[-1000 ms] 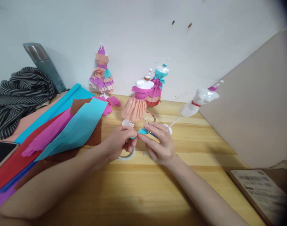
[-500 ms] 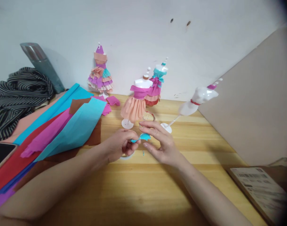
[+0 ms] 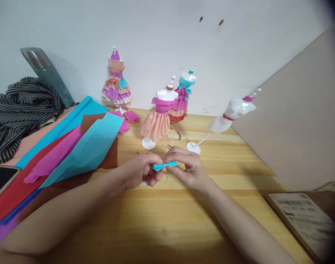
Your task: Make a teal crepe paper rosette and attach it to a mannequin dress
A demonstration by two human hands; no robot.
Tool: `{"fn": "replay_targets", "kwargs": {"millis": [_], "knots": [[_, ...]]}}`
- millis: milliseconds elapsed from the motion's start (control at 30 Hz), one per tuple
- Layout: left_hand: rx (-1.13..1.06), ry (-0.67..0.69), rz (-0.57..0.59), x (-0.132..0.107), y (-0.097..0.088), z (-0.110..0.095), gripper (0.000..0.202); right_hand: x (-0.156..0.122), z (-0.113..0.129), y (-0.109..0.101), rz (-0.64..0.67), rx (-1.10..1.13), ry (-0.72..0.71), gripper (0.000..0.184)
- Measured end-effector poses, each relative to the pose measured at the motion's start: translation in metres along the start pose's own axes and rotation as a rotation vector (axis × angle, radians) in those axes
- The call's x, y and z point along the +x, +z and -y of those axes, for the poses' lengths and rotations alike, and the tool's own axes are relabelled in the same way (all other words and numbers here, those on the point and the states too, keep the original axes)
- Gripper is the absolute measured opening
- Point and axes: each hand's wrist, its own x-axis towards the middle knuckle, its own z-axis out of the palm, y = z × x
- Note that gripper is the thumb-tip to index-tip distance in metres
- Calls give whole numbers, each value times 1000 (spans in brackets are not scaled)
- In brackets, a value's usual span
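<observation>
Both my hands meet over the middle of the wooden table (image 3: 162, 220). My left hand (image 3: 143, 169) and my right hand (image 3: 185, 165) each pinch one end of a small blue crepe paper piece (image 3: 164, 165), gathered at its middle like a bow. Just behind them stands a white mini mannequin in a pink and peach paper dress (image 3: 158, 118). A bare white mannequin (image 3: 231, 114) with a red neck band leans to the right on its stand.
Sheets of blue, pink, red and brown crepe paper (image 3: 82, 146) lie at the left, with a phone (image 3: 1, 179) and striped cloth (image 3: 21, 110). Two more dressed mannequins (image 3: 116, 82) stand by the wall. A tape ring (image 3: 174, 135) lies behind my hands. A cardboard box (image 3: 305, 216) sits at the right.
My right hand opened, then closed again on the blue paper. The paper went from a loose scrap to a pinched bow shape held between both hands. The hands shifted slightly nearer me.
</observation>
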Motion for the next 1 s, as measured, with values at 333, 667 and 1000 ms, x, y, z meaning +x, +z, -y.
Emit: {"fn": "replay_targets", "kwargs": {"millis": [333,667,1000], "knots": [[196,-71,-91,0,1,-6,27,-2,-3,5,5,-29,-124,15],[470,-110,-158,8,-5,-1,35,-2,-1,9,5,-31,-134,16],[317,261,-193,8,-13,-8,29,-3,0,1,-89,292,413,7]]}}
